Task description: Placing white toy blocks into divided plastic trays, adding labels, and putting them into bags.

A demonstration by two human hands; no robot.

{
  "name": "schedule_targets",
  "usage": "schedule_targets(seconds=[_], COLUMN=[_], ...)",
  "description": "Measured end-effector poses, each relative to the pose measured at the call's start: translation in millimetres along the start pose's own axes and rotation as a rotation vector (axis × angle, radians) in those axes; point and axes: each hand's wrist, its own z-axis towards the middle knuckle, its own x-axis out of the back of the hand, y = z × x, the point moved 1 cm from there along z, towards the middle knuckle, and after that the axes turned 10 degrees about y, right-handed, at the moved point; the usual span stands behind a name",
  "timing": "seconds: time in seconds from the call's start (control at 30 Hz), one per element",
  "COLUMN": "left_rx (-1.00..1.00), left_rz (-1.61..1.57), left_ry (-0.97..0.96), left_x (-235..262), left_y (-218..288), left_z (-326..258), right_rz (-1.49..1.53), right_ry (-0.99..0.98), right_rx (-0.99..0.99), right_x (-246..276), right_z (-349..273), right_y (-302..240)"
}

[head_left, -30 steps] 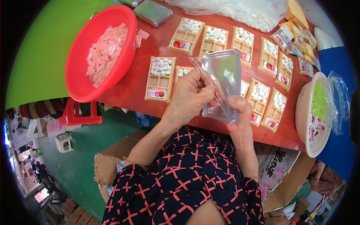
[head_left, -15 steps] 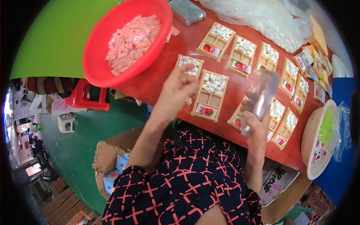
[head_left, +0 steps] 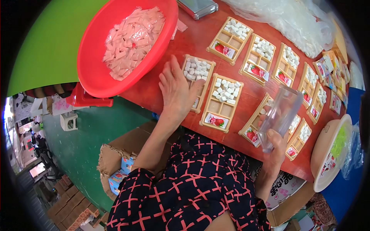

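Observation:
My left hand (head_left: 174,90) is spread beside the leftmost beige compartment tray (head_left: 208,84), its thumb over the tray's side; nothing shows in its fingers. White marshmallow-like cubes (head_left: 198,69) fill that tray's far end. In my right hand (head_left: 276,144) is a clear plastic tray-shaped cover (head_left: 284,107), held tilted above the near trays and partly hiding them. Between my hands lies another beige tray (head_left: 213,104) with white cubes, bare compartments and a strawberry-printed packet (head_left: 216,120).
A red basin (head_left: 88,73) of pink wrapped strips stands at the left. Several filled trays spread over the red table (head_left: 185,40). Stacked clear covers (head_left: 198,8) and a large plastic bag (head_left: 285,27) lie at the back. At the right is a cream basin (head_left: 318,154) with green and printed packets.
My left hand has moved slightly left and opened out beside the leftmost tray. The clear cover in my right hand has shifted right and tipped. The view has shifted a little.

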Motion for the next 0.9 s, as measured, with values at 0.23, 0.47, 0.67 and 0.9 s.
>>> schedule_targets(seconds=[0.23,0.47,0.67,0.9], left_rx=[-0.47,-0.558,-0.492,-0.498], left_rz=[0.235,0.172,0.15,0.341], left_ry=[-0.036,-0.002,0.012,0.094], left_x=[-19.3,-19.8,-17.8,-11.0], left_y=[3.0,-16.5,-22.9,-12.1], left_z=[2.1,22.2,22.9,10.7], right_rz=[0.071,0.103,0.072,0.158], right_ry=[0.0,0.037,-0.045,-0.225], right_rx=[0.062,0.047,0.035,-0.032], right_x=[5.5,9.0,12.7,10.0], right_z=[-10.7,-19.9,-16.1,-5.3], right_y=[-9.8,-29.0,-22.4,-4.9])
